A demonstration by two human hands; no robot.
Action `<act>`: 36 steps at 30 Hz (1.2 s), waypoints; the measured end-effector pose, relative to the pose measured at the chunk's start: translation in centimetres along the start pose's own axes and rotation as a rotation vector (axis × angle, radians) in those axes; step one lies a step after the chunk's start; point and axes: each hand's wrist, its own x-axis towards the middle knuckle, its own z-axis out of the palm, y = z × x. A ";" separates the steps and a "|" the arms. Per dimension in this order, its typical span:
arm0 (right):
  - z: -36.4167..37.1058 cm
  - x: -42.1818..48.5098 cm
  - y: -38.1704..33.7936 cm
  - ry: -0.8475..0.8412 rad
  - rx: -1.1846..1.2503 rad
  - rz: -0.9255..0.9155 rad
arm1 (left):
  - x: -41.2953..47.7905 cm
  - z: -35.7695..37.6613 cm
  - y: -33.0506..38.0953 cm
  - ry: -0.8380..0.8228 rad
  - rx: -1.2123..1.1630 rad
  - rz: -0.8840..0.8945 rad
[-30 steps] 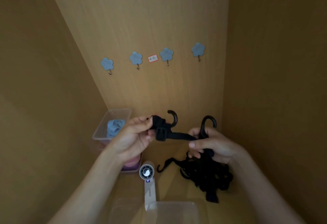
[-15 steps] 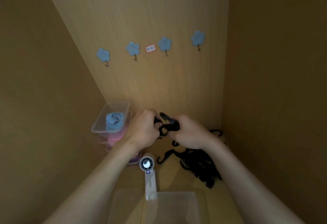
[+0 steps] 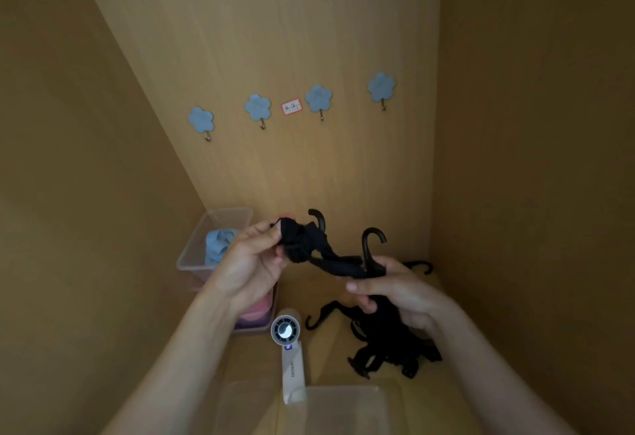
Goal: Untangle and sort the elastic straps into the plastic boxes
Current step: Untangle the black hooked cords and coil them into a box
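The left hand point(image 3: 254, 263) pinches the bunched end of one black strap point(image 3: 330, 259). The right hand point(image 3: 402, 293) grips its hooked end, above the tangle point(image 3: 388, 342). The strap's long axis runs left to right between them, and the clear box point(image 3: 340, 407) lies nearer the right hand.

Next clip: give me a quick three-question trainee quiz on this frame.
1. True or false: the left hand is empty.
2. The strap in the back clear box is: A blue, B green, C yellow.
3. How many flower hooks are visible?
Key: 1 false, it grips the black strap; 2 A, the blue strap; 3 four.
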 end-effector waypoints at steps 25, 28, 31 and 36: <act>5.0 1.4 -2.4 0.499 -0.714 -0.079 | 0.2 2.5 -6.4 0.479 1.433 0.141; 5.8 0.7 -1.1 0.444 -0.443 -0.094 | 1.6 1.9 -5.2 0.700 0.964 0.200; 5.0 -0.1 0.4 0.349 -0.242 -0.147 | 1.6 2.0 -3.7 0.656 0.455 0.141; 1.5 -1.3 0.9 -0.030 -0.047 -0.139 | -0.1 1.5 -1.8 0.334 -0.135 0.012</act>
